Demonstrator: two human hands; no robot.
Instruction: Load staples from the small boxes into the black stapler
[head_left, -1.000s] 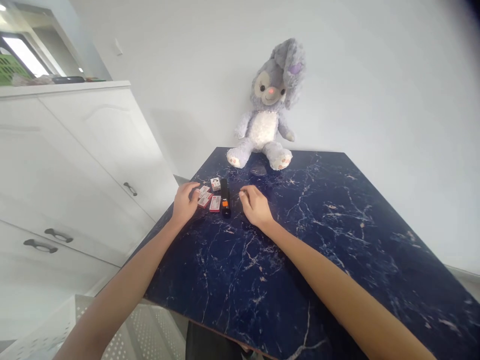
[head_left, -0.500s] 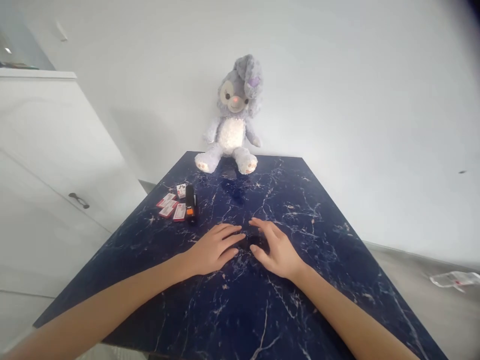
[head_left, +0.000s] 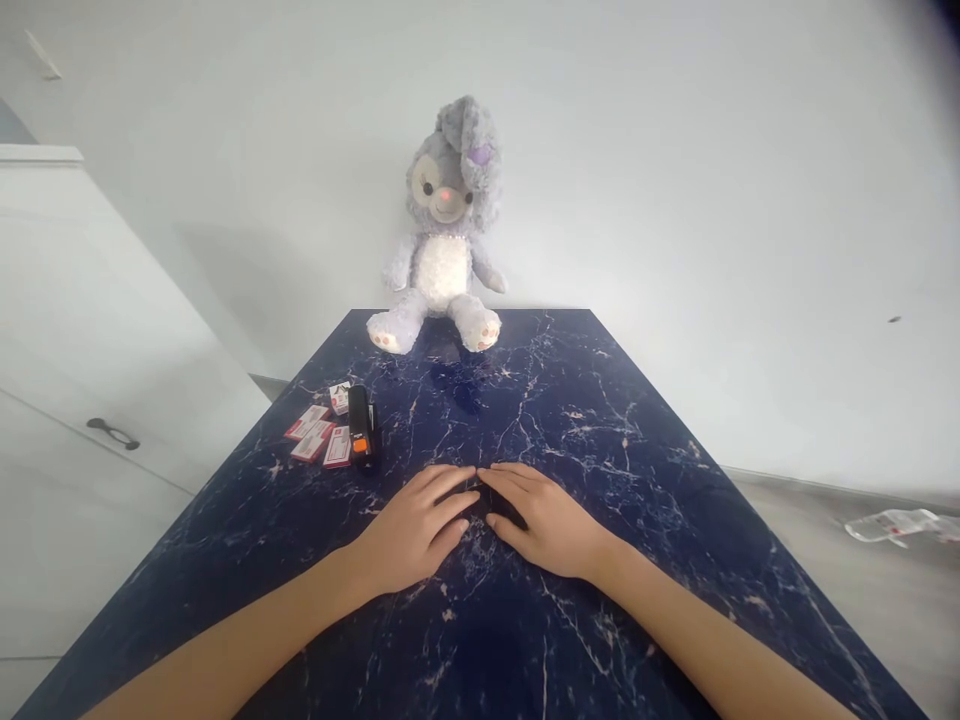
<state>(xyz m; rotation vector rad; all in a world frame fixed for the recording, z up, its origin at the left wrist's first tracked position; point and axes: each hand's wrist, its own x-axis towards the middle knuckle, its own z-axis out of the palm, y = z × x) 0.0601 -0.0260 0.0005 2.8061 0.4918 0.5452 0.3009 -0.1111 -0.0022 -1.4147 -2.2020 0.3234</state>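
My left hand (head_left: 420, 525) rests palm down at the middle of the dark blue marbled table (head_left: 480, 640), fingers apart and holding nothing. Facing it, my right hand (head_left: 547, 520) also lies low over the tabletop with its thumb spread from the fingers and nothing in it. The fingertips of both hands nearly meet or touch; I cannot tell which. Beyond my left hand lies a black stapler (head_left: 361, 425) with an orange patch. Against its left side are several small red-and-white boxes (head_left: 337, 447), one of them standing behind the others (head_left: 340, 398).
A grey plush rabbit (head_left: 442, 265) sits at the table's far edge, leaning on the white wall (head_left: 675, 200). To the left stands a white cabinet (head_left: 90, 300) with a dark handle (head_left: 112, 434). Clear plastic packaging (head_left: 892, 525) lies on the floor at right.
My right hand has moved left, so the fingertips of both hands are closer together. The camera view has shifted slightly; the stapler, boxes and plush rabbit stay in place on the table.
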